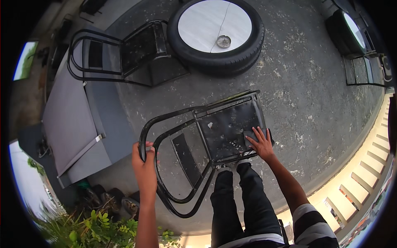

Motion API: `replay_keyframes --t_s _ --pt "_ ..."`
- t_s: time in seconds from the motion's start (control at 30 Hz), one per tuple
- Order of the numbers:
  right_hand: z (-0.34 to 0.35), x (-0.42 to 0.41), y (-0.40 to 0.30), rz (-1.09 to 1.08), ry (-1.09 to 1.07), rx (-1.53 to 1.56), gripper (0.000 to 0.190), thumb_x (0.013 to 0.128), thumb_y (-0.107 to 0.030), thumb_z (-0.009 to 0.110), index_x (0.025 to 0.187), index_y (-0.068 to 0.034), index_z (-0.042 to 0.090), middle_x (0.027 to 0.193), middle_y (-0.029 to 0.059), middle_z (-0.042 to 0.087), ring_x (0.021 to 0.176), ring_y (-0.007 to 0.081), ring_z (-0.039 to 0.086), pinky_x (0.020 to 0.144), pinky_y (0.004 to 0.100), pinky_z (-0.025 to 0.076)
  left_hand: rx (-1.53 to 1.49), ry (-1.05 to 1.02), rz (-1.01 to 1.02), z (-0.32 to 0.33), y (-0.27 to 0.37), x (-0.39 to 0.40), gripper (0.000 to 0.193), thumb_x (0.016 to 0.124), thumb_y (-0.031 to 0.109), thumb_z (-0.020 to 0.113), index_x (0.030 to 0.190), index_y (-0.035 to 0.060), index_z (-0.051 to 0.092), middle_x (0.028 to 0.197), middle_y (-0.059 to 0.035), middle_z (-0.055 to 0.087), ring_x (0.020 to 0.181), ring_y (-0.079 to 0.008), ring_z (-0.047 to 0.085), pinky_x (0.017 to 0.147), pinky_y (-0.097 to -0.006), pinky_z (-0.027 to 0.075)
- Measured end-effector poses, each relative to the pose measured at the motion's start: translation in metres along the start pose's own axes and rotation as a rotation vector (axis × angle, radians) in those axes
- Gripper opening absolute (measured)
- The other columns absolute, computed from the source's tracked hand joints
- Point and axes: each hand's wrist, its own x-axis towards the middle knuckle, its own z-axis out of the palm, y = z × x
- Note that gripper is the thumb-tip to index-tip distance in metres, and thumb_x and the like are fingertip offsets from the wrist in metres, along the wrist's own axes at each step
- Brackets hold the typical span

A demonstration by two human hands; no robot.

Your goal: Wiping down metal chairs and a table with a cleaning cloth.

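Observation:
A black metal-framed chair (228, 125) stands in front of me, its seat worn, with pale specks and spots. My left hand (145, 158) grips the curved tube of the chair's back frame at the left. My right hand (262, 144) lies with fingers spread on a dark cloth or pad (249, 138), pressed against the right near corner of the seat. The underside of this dark piece is hidden.
Beyond the chair is a tire table (217, 65) with a white round top and an ashtray (223, 41). Another black chair (139, 49) stands at upper left, near a grey panel (68, 111). Potted plants (102, 223) are at lower left; a pale slatted railing (353, 183) curves along the right.

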Motion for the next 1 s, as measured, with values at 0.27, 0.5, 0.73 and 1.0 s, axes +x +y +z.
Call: replay_keyframes --t_s 0.27,0.5,0.73,1.0 --pt "-0.011 0.143 -0.002 0.124 0.252 0.007 0.043 0.084 -0.036 0.06 0.125 -0.025 0.053 0.149 0.0114 0.026 0.139 0.0343 0.018 0.11 0.0572 0.014 0.117 0.029 -0.03 -0.004 0.012 -0.004 0.015 0.09 0.003 0.048 0.104 0.0029 0.05 0.095 -0.0037 0.056 0.078 -0.0101 0.056 0.065 -0.0254 0.047" --pt "0.001 0.174 -0.032 0.111 0.355 0.085 0.036 0.084 -0.033 0.062 0.117 -0.02 0.058 0.139 0.0125 0.035 0.137 0.0444 0.016 0.11 0.0578 0.015 0.126 0.056 -0.047 -0.003 0.02 0.0 0.016 0.088 -0.001 0.048 0.104 0.002 0.051 0.087 -0.0024 0.057 0.071 -0.0086 0.055 0.063 -0.0237 0.044" --pt "0.001 0.189 -0.033 0.333 0.648 0.665 0.048 0.083 -0.029 0.063 0.125 -0.01 0.05 0.126 0.0096 0.052 0.132 0.0287 0.035 0.111 0.055 0.012 0.127 0.067 -0.065 -0.003 0.014 -0.004 0.017 0.085 -0.004 0.052 0.102 0.0009 0.054 0.083 -0.0058 0.059 0.068 -0.0097 0.058 0.061 -0.0241 0.043" --pt "0.001 0.241 -0.086 -0.102 0.058 0.188 0.058 0.072 -0.038 0.071 0.121 -0.013 0.054 0.117 0.0069 0.058 0.117 0.0235 0.051 0.104 0.0488 0.028 0.077 0.06 -0.085 -0.002 0.014 -0.006 0.018 0.084 -0.005 0.051 0.102 -0.0021 0.054 0.086 -0.0072 0.06 0.07 -0.0097 0.058 0.062 -0.0234 0.045"
